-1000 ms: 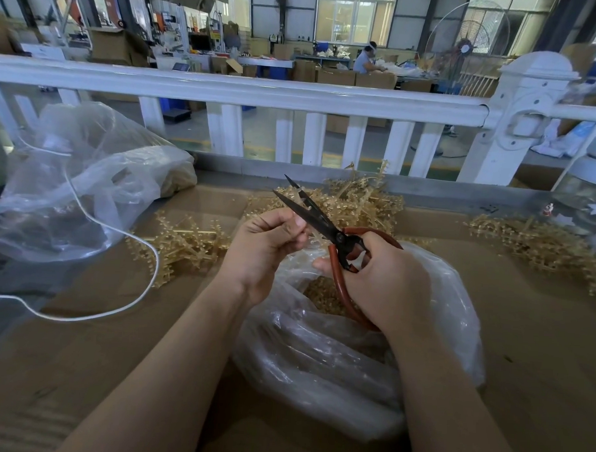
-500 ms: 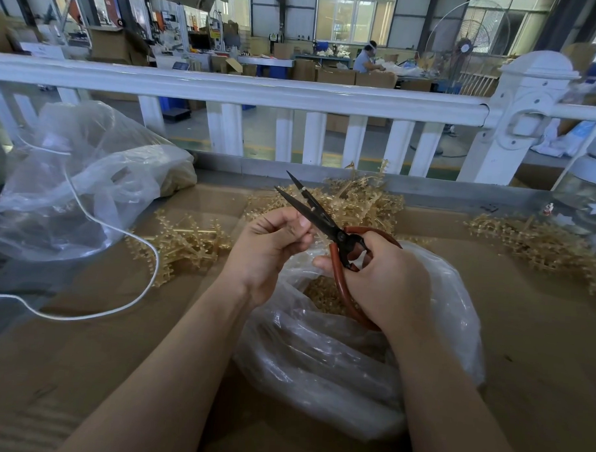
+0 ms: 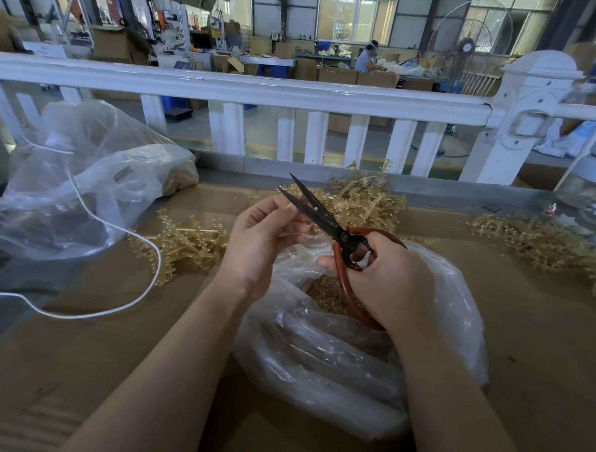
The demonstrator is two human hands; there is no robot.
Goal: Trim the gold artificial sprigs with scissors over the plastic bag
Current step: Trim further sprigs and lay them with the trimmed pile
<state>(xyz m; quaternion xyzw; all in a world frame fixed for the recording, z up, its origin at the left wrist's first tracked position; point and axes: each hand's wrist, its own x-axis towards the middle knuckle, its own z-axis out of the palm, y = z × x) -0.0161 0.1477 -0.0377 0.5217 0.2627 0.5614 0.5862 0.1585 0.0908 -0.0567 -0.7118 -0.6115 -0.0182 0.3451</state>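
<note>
My right hand (image 3: pixel 386 279) grips the scissors (image 3: pixel 327 223), blades parted, above the plastic bag (image 3: pixel 319 355); my left hand (image 3: pixel 259 241) curls its fingers (image 3: pixel 273 204) beside them (what they pinch, I cannot tell).

One head-worn wide-angle view looks forward and down from just above the person's forearms onto the brown table (image 3: pixel 539 335). It faces the white railing (image 3: pixel 244 88) along the table's far edge, with the workshop hall beyond it. The table is close; the railing bows near the frame's edges.
</note>
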